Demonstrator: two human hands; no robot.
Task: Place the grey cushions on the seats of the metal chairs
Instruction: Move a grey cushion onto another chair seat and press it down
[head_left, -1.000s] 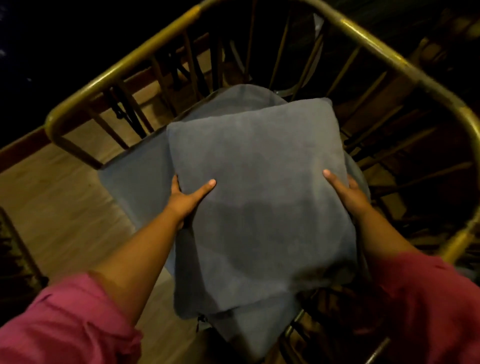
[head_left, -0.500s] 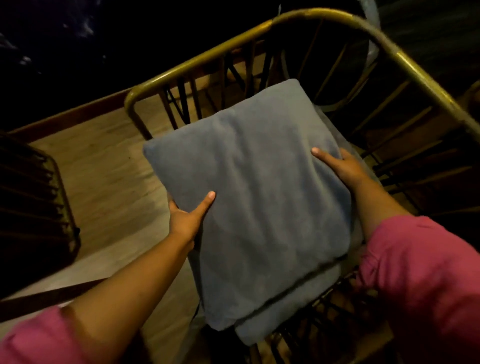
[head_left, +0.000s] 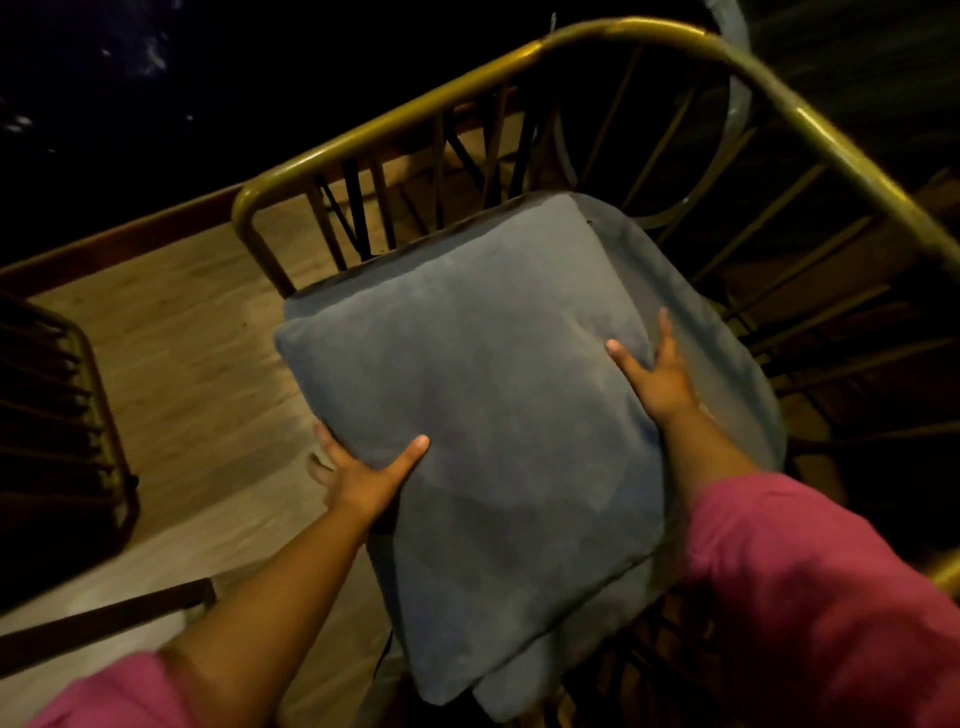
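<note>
A square grey cushion (head_left: 498, 415) lies tilted over the seat of a brass-coloured metal chair (head_left: 623, 39) with a curved rail and thin spindles. A second grey cushion (head_left: 727, 353) lies under it on the seat, showing along the right and far edges. My left hand (head_left: 363, 478) grips the top cushion's left edge, thumb on top, fingers underneath. My right hand (head_left: 657, 374) holds its right edge, thumb on top, fingers between the two cushions. Both sleeves are pink.
Another dark metal chair (head_left: 78, 415) stands at the left edge. A wooden floor (head_left: 197, 364) runs between the two chairs, with a dark wooden bar (head_left: 104, 623) at lower left. The background is dark.
The view has swung right and closer, so the chair rail sits higher and nearer. The top cushion has turned and settled lower over the cushion beneath it. Both hands keep their grip on its sides.
</note>
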